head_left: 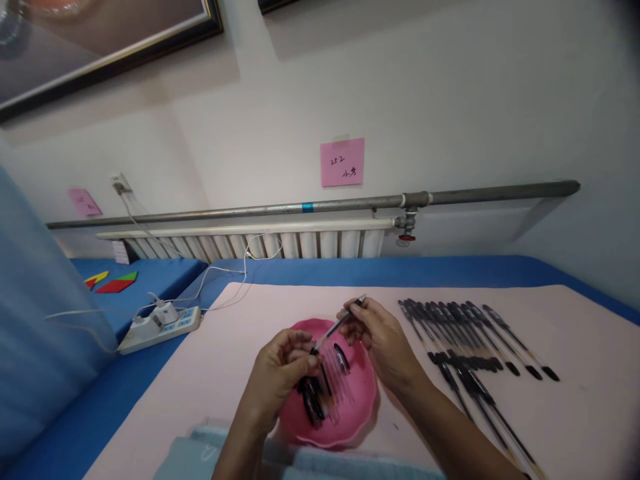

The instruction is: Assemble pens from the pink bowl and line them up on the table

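Between my two hands a clear-barrelled pen (pixel 334 329) with dark ends slants up to the right. My left hand (pixel 285 370) pinches its lower end, and my right hand (pixel 373 333) grips it near the upper tip. Both hands are above a pink scalloped bowl (pixel 367 407). Inside the bowl lie several black pen caps (pixel 313 400), clear pen tubes (pixel 343 383) and one cap (pixel 342 359) lying apart from the others. My left fingers partly hide the contents.
Right of the bowl, several pens (pixel 455 327) lie in a slanted row, with more pens (pixel 483 393) below them. A power strip (pixel 165 330) with plugs and white cables sits left. Light-blue cloth (pixel 190 457) lies in front. A radiator (pixel 320 243) and pipe (pixel 225 215) run behind the table.
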The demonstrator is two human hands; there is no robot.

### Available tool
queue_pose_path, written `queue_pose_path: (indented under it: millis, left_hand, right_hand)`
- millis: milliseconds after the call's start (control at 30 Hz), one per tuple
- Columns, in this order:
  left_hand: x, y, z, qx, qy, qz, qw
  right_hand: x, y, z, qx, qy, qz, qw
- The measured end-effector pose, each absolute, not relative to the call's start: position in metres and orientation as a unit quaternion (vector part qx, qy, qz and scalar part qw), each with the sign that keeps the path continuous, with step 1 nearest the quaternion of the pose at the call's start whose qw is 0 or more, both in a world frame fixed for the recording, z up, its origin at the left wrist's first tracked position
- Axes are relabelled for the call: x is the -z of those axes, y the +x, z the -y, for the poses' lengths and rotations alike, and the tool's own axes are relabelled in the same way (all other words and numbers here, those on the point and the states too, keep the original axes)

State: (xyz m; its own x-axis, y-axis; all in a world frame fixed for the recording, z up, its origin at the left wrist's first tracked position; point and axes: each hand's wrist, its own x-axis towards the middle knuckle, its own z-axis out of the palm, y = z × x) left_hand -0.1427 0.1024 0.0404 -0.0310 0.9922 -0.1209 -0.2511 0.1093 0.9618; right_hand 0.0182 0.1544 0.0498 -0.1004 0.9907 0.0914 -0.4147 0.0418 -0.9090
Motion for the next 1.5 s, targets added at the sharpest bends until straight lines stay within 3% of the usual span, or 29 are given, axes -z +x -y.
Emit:
queue_pose_path:
  millis: [1500]
  left_hand:
    - [-0.040, -0.140, -0.102, -0.585, 0.350, -0.460, 0.569]
  right_hand:
    - [-0.037, 0.012, -0.154, -0.676, -0.323, 0.425, 0.508]
